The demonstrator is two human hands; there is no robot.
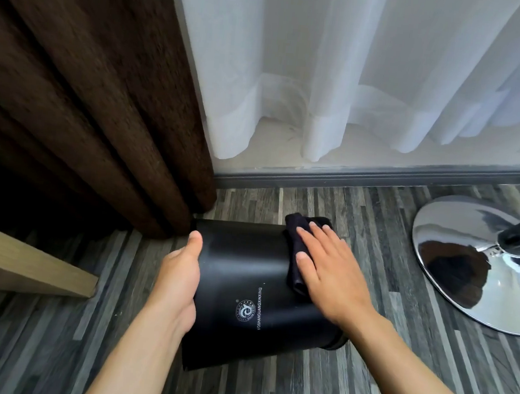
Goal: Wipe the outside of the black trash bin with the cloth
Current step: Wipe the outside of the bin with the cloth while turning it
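The black trash bin (pixel 244 278) lies tipped on its side on the grey striped floor, with a round white logo and lettering facing up. My left hand (pixel 181 272) clasps the bin's left side, thumb pointing away from me along the wall. A dark folded cloth (pixel 294 251) rests on the bin's upper right side. My right hand (pixel 329 267) lies flat on the cloth with fingers spread, pressing it against the bin. Part of the cloth is hidden under the palm.
A brown curtain (pixel 87 100) hangs at the left and touches the bin's far end. White sheer curtains (pixel 359 79) cover the window behind. A chrome stool base (pixel 468 264) stands on the floor at the right. A wooden furniture edge (pixel 23 266) juts in at the left.
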